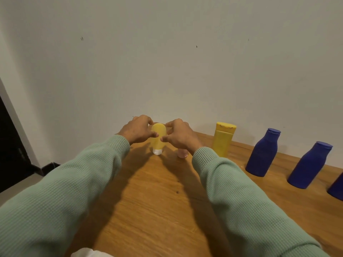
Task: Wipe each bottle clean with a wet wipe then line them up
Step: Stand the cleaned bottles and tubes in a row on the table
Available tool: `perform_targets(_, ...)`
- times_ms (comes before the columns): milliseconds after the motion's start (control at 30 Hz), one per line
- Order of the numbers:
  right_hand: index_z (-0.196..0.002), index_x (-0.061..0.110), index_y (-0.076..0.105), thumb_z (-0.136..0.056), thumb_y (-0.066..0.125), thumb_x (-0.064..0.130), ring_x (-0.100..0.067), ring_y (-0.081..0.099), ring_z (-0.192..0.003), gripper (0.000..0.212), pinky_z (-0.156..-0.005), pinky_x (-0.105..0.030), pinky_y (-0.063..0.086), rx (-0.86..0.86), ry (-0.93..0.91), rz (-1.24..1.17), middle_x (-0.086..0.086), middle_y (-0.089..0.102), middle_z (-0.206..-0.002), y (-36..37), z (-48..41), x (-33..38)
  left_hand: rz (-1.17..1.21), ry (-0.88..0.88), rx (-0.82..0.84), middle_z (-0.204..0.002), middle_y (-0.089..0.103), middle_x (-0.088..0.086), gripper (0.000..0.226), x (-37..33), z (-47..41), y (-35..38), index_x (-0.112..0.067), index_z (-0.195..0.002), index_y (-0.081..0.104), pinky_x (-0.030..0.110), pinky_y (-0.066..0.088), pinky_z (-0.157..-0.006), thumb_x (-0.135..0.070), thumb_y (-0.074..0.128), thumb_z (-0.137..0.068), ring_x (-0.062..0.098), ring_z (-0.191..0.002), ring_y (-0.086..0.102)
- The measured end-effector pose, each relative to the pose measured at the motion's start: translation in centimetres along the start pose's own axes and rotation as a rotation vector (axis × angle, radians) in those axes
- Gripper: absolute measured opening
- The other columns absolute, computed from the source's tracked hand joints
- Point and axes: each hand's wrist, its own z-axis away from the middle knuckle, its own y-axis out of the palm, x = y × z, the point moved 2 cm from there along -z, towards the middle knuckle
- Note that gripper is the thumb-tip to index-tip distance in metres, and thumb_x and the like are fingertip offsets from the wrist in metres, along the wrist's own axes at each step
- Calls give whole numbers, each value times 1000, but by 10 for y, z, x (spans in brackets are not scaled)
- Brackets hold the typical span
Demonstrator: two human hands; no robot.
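Part of a small pink bottle [182, 154] shows behind the right wrist, the rest hidden by the green sleeve [222, 182]. At the right edge a third blue bottle [336, 188] is cut off, and a white scrap [87, 253] at the bottom edge is too cropped to identify. Print on the bottles is too blurred to read. The yellow tube [158, 138] stands upright on its white cap [157, 151] at the far side of the wooden table [148, 201], near the wall [167, 62]. The left hand [136, 130] and right hand [179, 135] pinch its upper end from either side, thumbs in front, fingers curled behind. Further right stand a yellow flip-top bottle [223, 140], a first blue bottle [263, 153] and a second blue bottle [310, 165], in a row and apart from one another.
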Motion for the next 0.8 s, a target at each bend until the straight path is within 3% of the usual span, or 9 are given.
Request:
perform_targets(633, -134, 11, 47, -76, 78, 23, -28, 57, -114, 67, -92, -39, 48, -13, -6, -89, -12, 55, -130, -23, 33, 0, -88, -33, -14, -137, 54, 16, 69, -18, 27, -17, -7, -138, 47, 49, 47, -99, -39, 73, -82, 33, -117, 56)
perform_targets(800, -131, 10, 51, -75, 79, 22, -27, 59, -109, 63, -89, -37, 50, 0, -58, -85, -12, 59, -125, -31, 52, 7, -113, -21, 0, -134, 56, 15, 68, -22, 46, -24, -8, -134, 51, 49, 50, -95, -41, 75, -80, 31, -106, 62)
